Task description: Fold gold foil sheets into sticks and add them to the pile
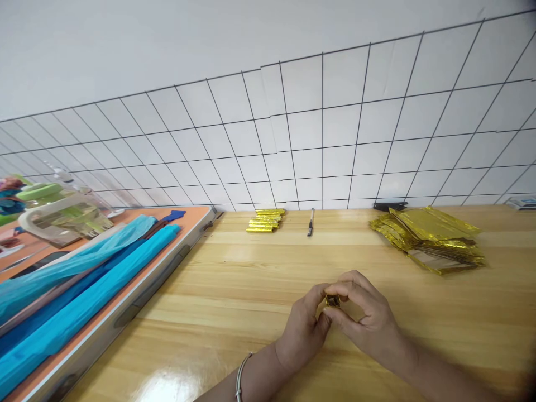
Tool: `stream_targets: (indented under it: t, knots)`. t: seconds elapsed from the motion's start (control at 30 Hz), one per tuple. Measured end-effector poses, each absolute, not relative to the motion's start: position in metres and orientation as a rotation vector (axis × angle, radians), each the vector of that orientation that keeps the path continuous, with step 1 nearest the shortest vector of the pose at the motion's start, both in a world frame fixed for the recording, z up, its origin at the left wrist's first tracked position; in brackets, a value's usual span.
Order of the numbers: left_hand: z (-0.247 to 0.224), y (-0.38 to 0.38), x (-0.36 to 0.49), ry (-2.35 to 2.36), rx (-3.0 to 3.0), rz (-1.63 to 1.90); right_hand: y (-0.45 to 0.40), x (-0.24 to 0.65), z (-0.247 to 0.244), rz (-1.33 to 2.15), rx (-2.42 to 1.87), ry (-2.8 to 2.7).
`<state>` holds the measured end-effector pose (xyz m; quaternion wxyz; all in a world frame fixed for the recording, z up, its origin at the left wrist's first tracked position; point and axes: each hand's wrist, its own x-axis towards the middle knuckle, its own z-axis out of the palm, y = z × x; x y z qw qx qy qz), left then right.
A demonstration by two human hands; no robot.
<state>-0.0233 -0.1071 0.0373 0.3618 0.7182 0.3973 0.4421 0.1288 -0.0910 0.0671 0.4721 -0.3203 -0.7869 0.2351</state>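
Observation:
Just above the wooden table, a small rolled piece of gold foil paper [333, 301] is held end-on between both hands, its open end facing me. My left hand [302, 324], with a bracelet [239, 377] at the wrist, is closed on the roll's left side. The fingers and thumb of my right hand [366, 315] pinch it from the right. Most of the roll is hidden by the fingers. Several finished-looking gold foil rolls [264, 221] lie side by side near the wall. A loose stack of gold foil paper sheets [435, 240] rests at the right.
A pen [310, 222] lies near the wall, right of the rolls. Behind the foil stack is a black object [389, 206]. On the left, an orange-topped folding table [196, 215] bears blue rolled crepe-like material [121, 285] and a clear container with a green lid [39, 192].

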Motion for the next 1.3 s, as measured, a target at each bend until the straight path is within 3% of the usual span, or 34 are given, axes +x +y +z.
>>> stream_targets:
  t: [0.57,0.93,1.17,1.3]
  knots:
    - [0.031,-0.105,-0.016,0.920,2.002,1.127,-0.089,0.131,0.060,0.460,-0.799,-1.929]
    - [0.018,-0.099,-0.027,1.283,2.283,1.174,-0.081,0.136,0.056,0.311,-0.793,-1.954]
    - [0.025,-0.098,-0.029,1.345,2.220,1.240,-0.081,0.141,0.054,0.178,-0.823,-2.073]
    - [0.030,-0.095,-0.031,1.135,2.030,1.269,-0.081,0.140,0.057,0.257,-0.739,-2.090]
